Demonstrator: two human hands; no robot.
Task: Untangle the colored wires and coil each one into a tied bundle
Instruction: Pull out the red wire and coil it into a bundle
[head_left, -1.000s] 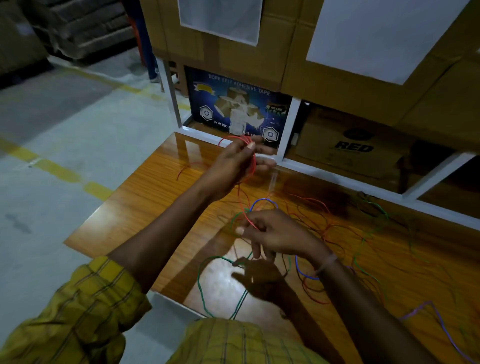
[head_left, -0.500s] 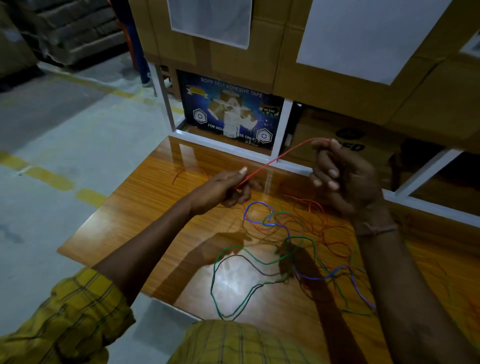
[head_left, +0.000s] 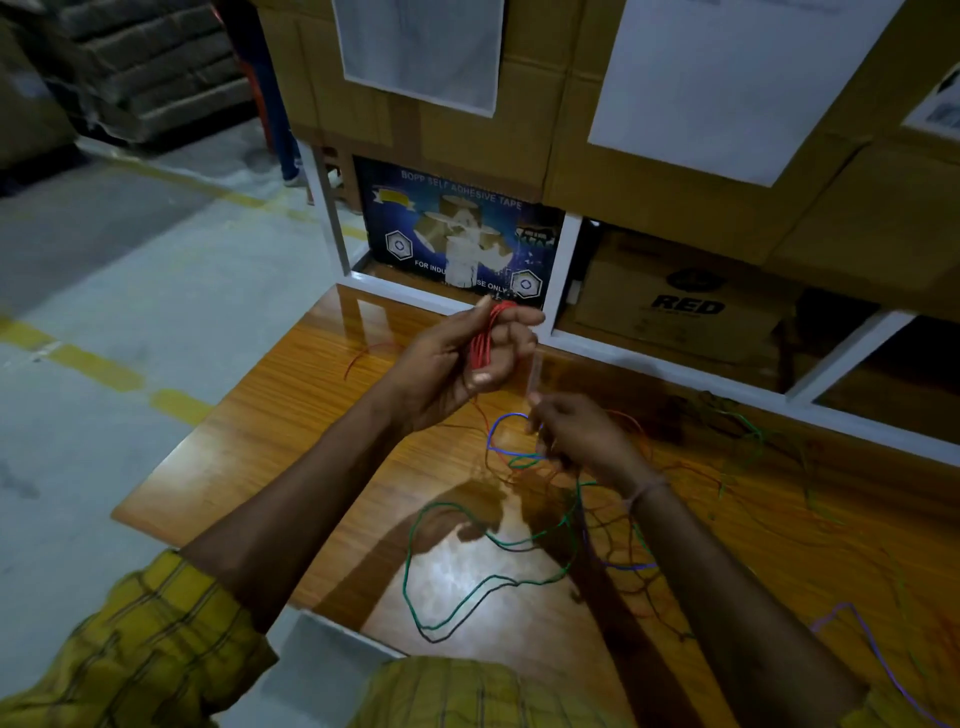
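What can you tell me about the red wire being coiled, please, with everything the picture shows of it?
The red wire is thin and looks plastic-coated. Several loops of it are gathered into a narrow, roughly upright bundle held in the left hand, with the thumb pressing the strands against the curled fingers, above the wooden table. A loose length trails down toward the right hand and the tangle of wires there; whether that hand pinches it cannot be told. No tie shows on the bundle.

Dim warehouse: glossy wooden table (head_left: 291, 447), grey floor (head_left: 130, 291), stacked cartons (head_left: 649, 171).
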